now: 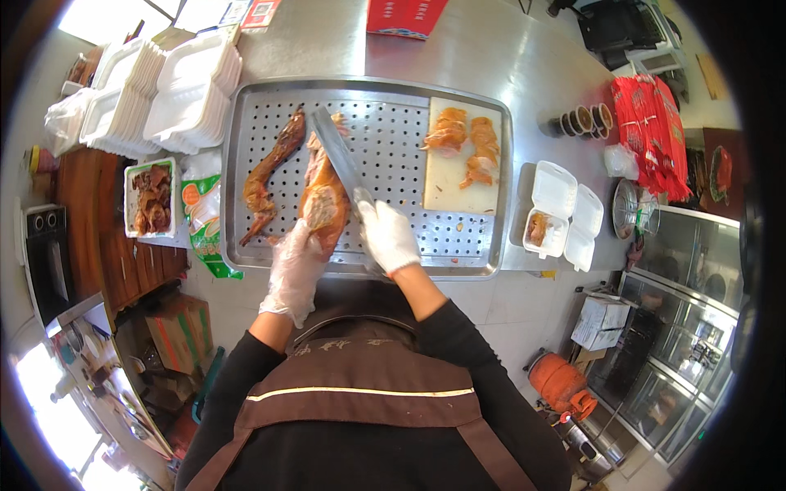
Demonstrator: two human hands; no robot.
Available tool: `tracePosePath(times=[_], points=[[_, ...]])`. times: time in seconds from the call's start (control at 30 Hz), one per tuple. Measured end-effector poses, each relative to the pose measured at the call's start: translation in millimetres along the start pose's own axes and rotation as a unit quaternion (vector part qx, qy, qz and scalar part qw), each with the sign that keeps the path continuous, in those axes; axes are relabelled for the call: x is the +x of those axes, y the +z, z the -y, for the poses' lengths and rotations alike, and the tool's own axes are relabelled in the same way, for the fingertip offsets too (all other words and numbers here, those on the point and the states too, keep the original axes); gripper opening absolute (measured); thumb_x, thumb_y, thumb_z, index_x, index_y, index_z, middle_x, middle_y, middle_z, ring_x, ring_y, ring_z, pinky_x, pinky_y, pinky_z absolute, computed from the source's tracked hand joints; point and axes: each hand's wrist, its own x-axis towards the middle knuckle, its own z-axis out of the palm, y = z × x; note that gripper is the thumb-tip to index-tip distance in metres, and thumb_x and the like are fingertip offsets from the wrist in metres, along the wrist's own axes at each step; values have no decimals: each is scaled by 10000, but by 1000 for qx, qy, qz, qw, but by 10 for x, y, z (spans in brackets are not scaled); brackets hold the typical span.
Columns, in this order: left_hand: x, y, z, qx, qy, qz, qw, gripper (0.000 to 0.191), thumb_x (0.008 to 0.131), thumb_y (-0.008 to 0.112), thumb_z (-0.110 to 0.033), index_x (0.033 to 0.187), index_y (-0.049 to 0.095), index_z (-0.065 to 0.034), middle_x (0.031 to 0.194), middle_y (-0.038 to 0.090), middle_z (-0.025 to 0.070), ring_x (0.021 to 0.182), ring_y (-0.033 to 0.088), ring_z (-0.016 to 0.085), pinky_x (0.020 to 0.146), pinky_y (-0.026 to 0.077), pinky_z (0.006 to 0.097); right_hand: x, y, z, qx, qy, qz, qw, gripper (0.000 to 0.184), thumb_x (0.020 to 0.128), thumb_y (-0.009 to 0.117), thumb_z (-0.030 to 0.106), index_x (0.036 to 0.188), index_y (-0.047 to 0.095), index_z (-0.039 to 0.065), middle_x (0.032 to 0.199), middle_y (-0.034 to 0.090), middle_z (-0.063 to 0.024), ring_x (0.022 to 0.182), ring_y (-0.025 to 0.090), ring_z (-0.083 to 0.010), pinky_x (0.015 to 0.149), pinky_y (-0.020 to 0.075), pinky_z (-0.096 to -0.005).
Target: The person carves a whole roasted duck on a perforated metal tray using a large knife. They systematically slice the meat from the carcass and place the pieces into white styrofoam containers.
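Observation:
My left hand [296,264], in a clear plastic glove over a white one, grips the near end of a piece of roasted poultry [324,208]. A cleaver [336,150] is in my right hand [388,236], which wears a white knit glove. Its blade lies slantwise along the right side of the meat, tip pointing away from me. Left of this piece, a long strip of browned poultry [270,169] rests on the perforated steel tray [393,166]. Chopped pieces [446,130] and a second row of slices [482,153] sit on a white cutting board [460,196] at the tray's right end.
Stacked foam boxes [190,92] and a foam tray of meat scraps [152,199] stand left of the tray. To the right are open foam boxes [546,212], one with meat inside, sauce cups [580,121] and red bags [651,135]. An orange gas cylinder [560,380] stands on the floor.

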Motion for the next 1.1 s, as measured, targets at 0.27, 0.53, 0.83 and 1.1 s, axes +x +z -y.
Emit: tracePosePath(times=[0.27,0.53,0.83,1.1], points=[[-106,63,-164,119,-13,19,993,284,1132,665,-316,1261,701,-65,1087,692,-3,1033,659,147,1011,552,368,-637,251,-163,38,28,16,999,642,1131,482,570,1079,744,-14,879,745,-256,883,736,-426,842,558,-493],[19,-89,20,82,29,44,995,316,1135,646,-350,1273,707,-73,1057,686,-2,970,657,153,910,551,356,-761,408,-175,73,107,62,990,695,1096,507,643,1085,714,-21,1056,745,-323,1060,720,-488,927,546,-529],[-151,270,-270,136,-23,-18,990,267,1122,640,-135,1289,664,72,1006,626,41,876,571,132,791,525,330,-403,108,348,466,199,237,829,808,1030,496,842,645,532,132,470,441,-31,340,403,-212,364,309,-357],[-104,64,-664,254,17,33,966,390,1125,595,-418,978,668,-64,795,542,-37,742,456,84,683,377,281,-522,-1726,-1099,378,185,-276,864,738,1097,427,780,999,694,99,577,537,6,443,470,-121,445,405,-312]])
